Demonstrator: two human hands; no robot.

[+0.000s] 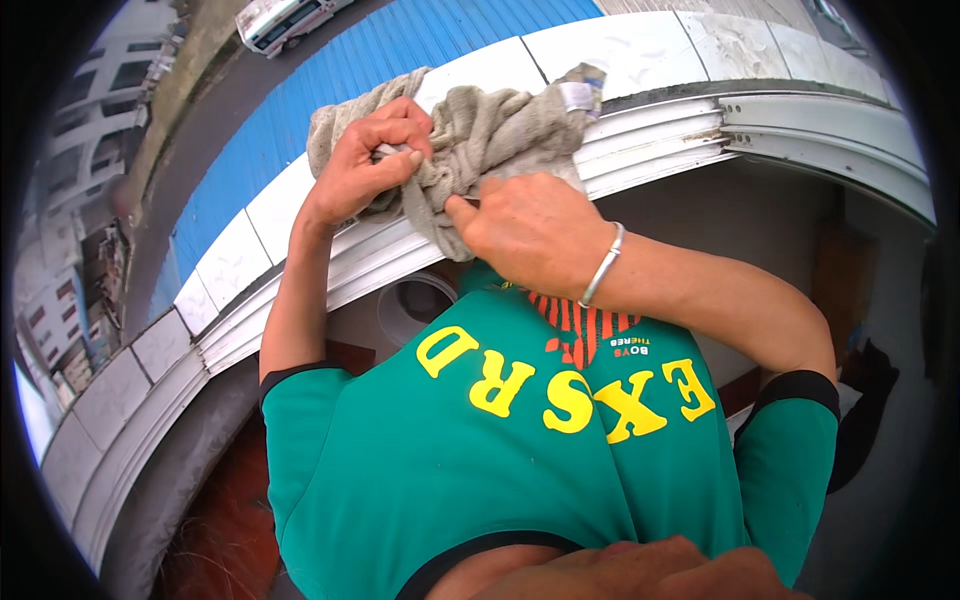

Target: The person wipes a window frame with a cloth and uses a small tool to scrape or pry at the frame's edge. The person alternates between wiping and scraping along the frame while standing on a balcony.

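A bunched grey-beige cloth [490, 135], twisted into thick folds, lies over the white window frame and the tiled ledge beyond it. A small pale label shows at its right end. My left hand [372, 160] is closed on the cloth's left part, fingers curled into the folds. Lower and to the right, my right hand [535, 230] grips the cloth near its middle, its thumb against the folds and its other fingers partly hidden. A silver bangle [603, 265] circles my right wrist.
A white sliding-window track [650, 150] curves across in front of me, with white ledge tiles [625, 50] beyond. Outside, a blue corrugated roof [400, 45] lies below, and a white vehicle [290, 22] stands on the road. A round white bucket [405, 300] sits inside, below the sill.
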